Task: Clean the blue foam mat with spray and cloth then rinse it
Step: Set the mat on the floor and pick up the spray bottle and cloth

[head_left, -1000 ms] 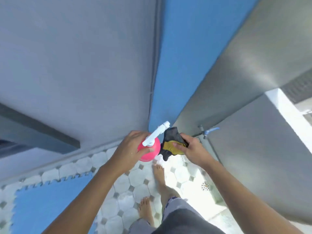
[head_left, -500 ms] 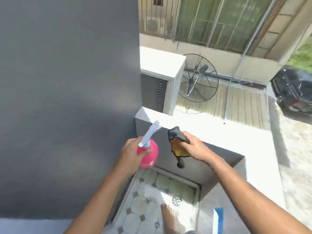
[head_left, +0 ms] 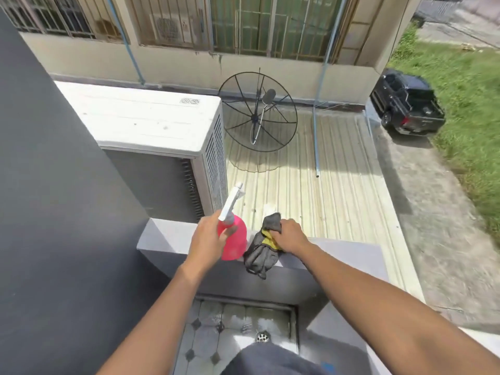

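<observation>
Pink plastic shows first in the head view: the bottle [head_left: 234,240] is in the left hand [head_left: 207,243], tilted, with its white nozzle [head_left: 232,202] pointing up and away from the person. The fingers and thumb are curled round its upper body, a closed, full grip. I cannot tell whether its base sits on the grey ledge [head_left: 165,239] or hangs just above it.

Just beside it, the right hand [head_left: 291,236] bunches the dark cloth [head_left: 260,257] with its yellow patch. The fingers are curled down over the top of the cloth, holding it on the ledge, while the rest hangs over the near edge.

The mat is not plainly in view. A small blue patch [head_left: 328,366] at the bottom edge may be part of it, but it is too blurred to say.

Judging from both tools being brought to the ledge together, the spray-and-wipe part looks finished or paused. Below, the tiled floor [head_left: 213,331] shines wet around the drain [head_left: 263,336]. Whether rinsing is done cannot be told, so I would count it as left.
</observation>
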The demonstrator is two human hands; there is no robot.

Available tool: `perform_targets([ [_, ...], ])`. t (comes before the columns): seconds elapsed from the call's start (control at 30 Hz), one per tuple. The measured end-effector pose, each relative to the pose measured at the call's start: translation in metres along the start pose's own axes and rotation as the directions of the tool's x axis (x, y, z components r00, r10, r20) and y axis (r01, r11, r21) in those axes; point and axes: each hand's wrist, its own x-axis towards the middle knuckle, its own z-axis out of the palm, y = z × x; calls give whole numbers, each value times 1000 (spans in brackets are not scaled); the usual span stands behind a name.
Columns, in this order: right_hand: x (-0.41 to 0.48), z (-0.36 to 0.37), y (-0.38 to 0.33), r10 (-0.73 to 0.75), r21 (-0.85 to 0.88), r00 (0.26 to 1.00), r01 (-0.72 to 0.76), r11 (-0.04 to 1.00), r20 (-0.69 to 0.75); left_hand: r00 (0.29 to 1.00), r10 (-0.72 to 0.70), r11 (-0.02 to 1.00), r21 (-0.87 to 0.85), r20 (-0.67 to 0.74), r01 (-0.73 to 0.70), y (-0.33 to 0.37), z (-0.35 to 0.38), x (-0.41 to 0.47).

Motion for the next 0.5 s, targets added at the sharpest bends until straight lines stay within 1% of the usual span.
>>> perform_targets([
  [0.07, 4, 11, 4, 37, -25, 999, -38, 999, -25, 1000, -14, 1000, -7, -5, 14, 2, -2, 9],
  [0.13, -1, 19, 2, 28, -47, 998, -31, 998, -51, 1000, -13, 1000, 10, 0, 13, 2, -4, 14],
  [0.23, -8, 26, 3, -86, -63, 996, 83, 995, -36, 1000, 8, 1000, 18, 25, -8, 1, -6, 15],
  [0.3, -7, 28, 9, -123, -26, 992, 122, 992, -3, 999, 19, 1000, 16, 38, -20, 1, -10, 15],
  [0.37, -8, 27, 13, -164, -28, 986, 164, 986, 19, 998, 21, 999, 26, 63, -23, 2, -12, 16],
  [0.47, -17, 29, 15, -234, -131, 970, 241, 962, 62, 988, -15, 999, 52, 153, 7, -2, -17, 17],
  [0.5, -18, 30, 16, -236, -172, 969, 246, 954, 77, 983, 1, 998, 60, 181, -12, -4, -19, 17],
])
